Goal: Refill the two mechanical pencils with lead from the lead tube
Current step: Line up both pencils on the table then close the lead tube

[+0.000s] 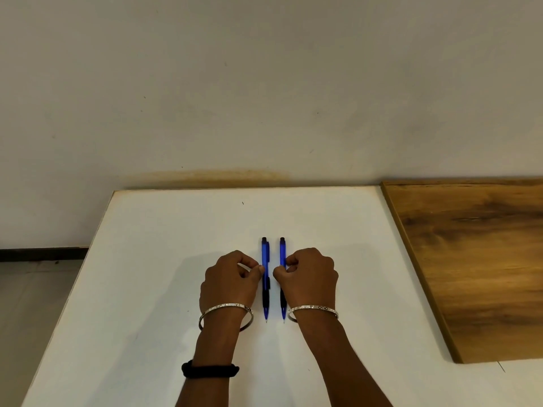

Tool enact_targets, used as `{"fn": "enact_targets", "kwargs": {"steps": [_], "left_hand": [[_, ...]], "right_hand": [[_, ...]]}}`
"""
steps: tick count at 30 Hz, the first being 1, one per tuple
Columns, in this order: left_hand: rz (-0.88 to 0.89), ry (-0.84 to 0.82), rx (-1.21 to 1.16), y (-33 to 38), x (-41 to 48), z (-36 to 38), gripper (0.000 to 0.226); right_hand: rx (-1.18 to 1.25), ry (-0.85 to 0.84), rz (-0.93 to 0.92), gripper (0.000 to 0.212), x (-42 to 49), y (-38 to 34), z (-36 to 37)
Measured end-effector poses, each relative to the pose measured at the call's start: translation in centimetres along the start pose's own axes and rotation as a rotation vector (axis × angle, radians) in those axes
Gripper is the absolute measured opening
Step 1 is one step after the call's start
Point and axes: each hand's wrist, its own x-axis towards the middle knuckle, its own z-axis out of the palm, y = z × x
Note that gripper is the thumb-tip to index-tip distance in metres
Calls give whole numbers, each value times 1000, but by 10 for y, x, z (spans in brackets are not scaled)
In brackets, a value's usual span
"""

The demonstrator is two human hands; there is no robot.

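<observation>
left pencil [265,254]: I see it flat on the white table [147,259], well left of the wooden board [470,259], tip toward me.
right pencil [282,251]: parallel, on the board's side of the left one.
left hand [229,280]: curled, pinching the left pencil.
right hand [308,277]: curled, pinching the right pencil.

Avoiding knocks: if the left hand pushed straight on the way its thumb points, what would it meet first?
The left hand pinches the left pencil; pushed on, that would likely meet the right pencil first, held by the right hand.
</observation>
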Motion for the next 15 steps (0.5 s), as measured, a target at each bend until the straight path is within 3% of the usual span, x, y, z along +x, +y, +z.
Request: {"fn": "enact_targets", "kwargs": {"steps": [9,15], "left_hand": [[-6,-3,-21,5,-1,-1,16],[-9,-6,-12,3,-1,-2,16]], "right_hand": [[3,65,-17,33,-2,3,-4],[-43,16,-15,37,-1,3,2]]}}
